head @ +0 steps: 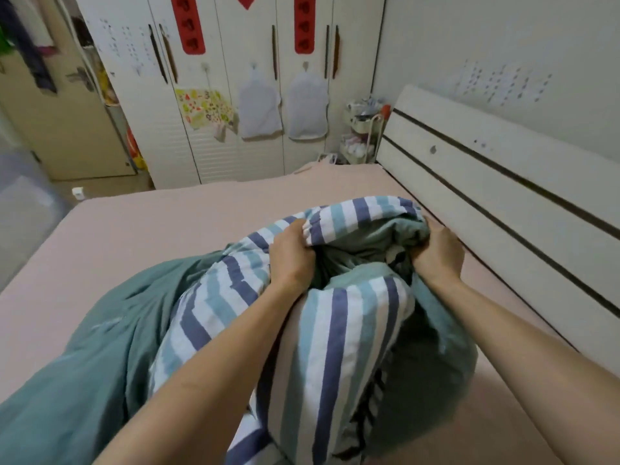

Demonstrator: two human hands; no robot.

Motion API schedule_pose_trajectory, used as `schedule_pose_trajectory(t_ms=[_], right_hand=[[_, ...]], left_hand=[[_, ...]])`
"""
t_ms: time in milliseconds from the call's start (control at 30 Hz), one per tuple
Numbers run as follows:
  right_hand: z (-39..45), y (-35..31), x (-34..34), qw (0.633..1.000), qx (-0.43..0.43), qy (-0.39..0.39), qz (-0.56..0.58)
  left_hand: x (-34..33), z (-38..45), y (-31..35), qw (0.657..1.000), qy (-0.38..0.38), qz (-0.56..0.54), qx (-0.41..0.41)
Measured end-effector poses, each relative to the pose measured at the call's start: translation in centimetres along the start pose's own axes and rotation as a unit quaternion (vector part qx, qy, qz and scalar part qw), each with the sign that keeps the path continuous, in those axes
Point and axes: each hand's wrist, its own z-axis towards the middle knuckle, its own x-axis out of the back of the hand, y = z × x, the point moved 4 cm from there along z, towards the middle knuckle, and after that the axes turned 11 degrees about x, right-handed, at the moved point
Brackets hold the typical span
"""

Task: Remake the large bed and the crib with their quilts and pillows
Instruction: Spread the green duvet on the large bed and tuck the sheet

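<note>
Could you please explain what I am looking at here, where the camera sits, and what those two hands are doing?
There is no machine here: the one picture comes from a camera worn on a person's head, looking forward and down. The bare arms are that person's own. The left hand and right hand each grip a bunched quilt, striped on one side and plain green on the other. It lies heaped on a large bed covered by a pink sheet, beside a pale headboard. A white wardrobe stands beyond.

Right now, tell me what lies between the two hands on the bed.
In the head view, bunched folds of the striped quilt, its green side showing, fill the gap between the left hand and right hand.
</note>
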Motion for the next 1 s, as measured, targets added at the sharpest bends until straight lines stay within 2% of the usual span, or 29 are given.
schedule_pose_trajectory(t_ms=[67, 133, 200, 233, 300, 367, 433, 467, 500, 567, 667, 767, 800, 900, 1000], right_hand=[[2.5, 5.0, 0.5, 0.999, -0.03, -0.001, 0.011], [3.4, 10.1, -0.4, 0.996, -0.074, -0.047, 0.018], [1.4, 14.1, -1.8, 0.983, -0.13, -0.126, 0.029], [-0.5, 16.1, -2.8, 0.972, -0.159, -0.169, 0.042], [-4.9, 19.5, -4.8, 0.941, -0.209, -0.26, 0.063], [-8.3, 21.1, -6.3, 0.915, -0.202, -0.348, 0.035], [-9.4, 20.4, -6.6, 0.924, -0.179, -0.336, 0.029], [-10.1, 19.4, -6.7, 0.935, -0.164, -0.31, 0.047], [-10.2, 17.9, -6.6, 0.945, -0.141, -0.285, 0.077], [-11.6, 14.2, -7.0, 0.93, -0.078, -0.338, 0.12], [-16.0, 9.1, -9.5, 0.854, -0.01, -0.507, 0.115], [-21.0, 5.2, -13.3, 0.82, 0.008, -0.57, 0.041], [-22.2, 3.5, -14.8, 0.824, 0.024, -0.565, 0.011], [-22.9, -0.7, -17.0, 0.884, 0.038, -0.466, 0.006], [-22.2, -3.9, -18.7, 0.908, 0.055, -0.412, 0.049]], left_hand=[[-4.5, 2.7, 3.6, 0.999, -0.035, -0.036, -0.001], [-9.2, 4.6, 5.4, 0.991, -0.132, 0.003, 0.019], [-12.8, 4.6, 5.4, 0.969, -0.232, 0.078, 0.035], [-14.2, 3.9, 5.0, 0.959, -0.258, 0.112, 0.027], [-15.3, 1.0, 3.7, 0.95, -0.27, 0.154, -0.024], [-15.6, -2.7, 1.5, 0.92, -0.298, 0.238, -0.088], [-15.3, -5.2, -1.5, 0.868, -0.337, 0.344, -0.121], [-14.9, -6.0, -3.3, 0.853, -0.353, 0.371, -0.105], [-14.6, -6.0, -4.7, 0.851, -0.357, 0.377, -0.076], [-13.3, -6.1, -7.3, 0.861, -0.35, 0.368, -0.016], [-11.5, -6.7, -10.6, 0.861, -0.345, 0.373, 0.009], [-8.9, -7.9, -14.1, 0.872, -0.323, 0.366, 0.039], [-7.6, -8.2, -15.7, 0.879, -0.3, 0.367, 0.052], [-4.5, -8.2, -19.3, 0.899, -0.209, 0.371, 0.106], [-2.7, -7.1, -23.3, 0.889, -0.183, 0.384, 0.171]])
